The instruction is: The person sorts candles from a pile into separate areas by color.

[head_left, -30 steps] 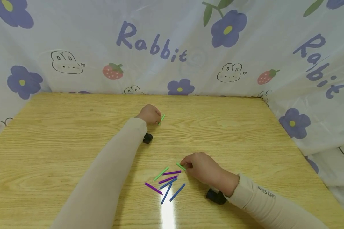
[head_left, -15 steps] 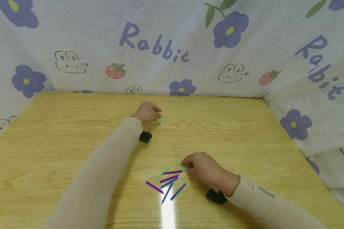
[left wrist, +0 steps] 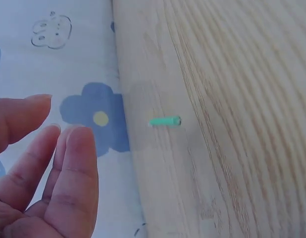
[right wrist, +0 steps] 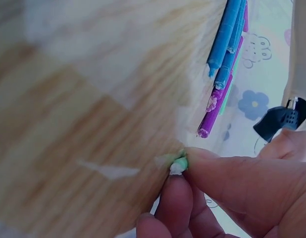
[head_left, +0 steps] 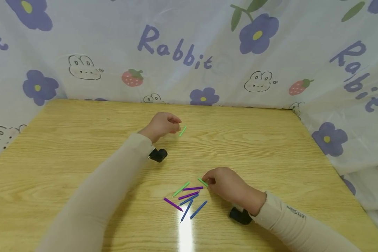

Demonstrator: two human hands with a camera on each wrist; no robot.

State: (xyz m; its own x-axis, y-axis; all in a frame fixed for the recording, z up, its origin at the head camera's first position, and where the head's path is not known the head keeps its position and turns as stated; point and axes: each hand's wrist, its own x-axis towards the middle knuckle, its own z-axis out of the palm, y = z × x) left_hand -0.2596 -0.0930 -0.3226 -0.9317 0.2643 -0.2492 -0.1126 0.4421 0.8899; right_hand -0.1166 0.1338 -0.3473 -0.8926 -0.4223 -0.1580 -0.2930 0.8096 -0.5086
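Observation:
My left hand (head_left: 162, 126) hovers at the far side of the table, its thumb apart from its loosely bent fingers. Just right of the fingertips a thin green candle (head_left: 182, 131) lies on the wood; the left wrist view shows this candle (left wrist: 165, 121) apart from the hand. Nearer the front, my right hand (head_left: 226, 183) pinches another green candle (head_left: 202, 181) between thumb and fingers. Most of that candle (right wrist: 178, 166) is hidden by the fingers in the right wrist view. To its left lie a third green candle (head_left: 181, 189), several purple candles (head_left: 193, 188) and several blue candles (head_left: 198, 210).
The wooden table (head_left: 255, 140) meets a white printed sheet (head_left: 176, 80) at its back and sides. Black wrist cameras sit under both forearms, the left camera (head_left: 158, 155) and the right camera (head_left: 240, 216). Light glares off the table's front middle.
My left hand has let go of the far green candle and drawn back slightly to the left. The right hand keeps its pinch in place. The head view has shifted slightly.

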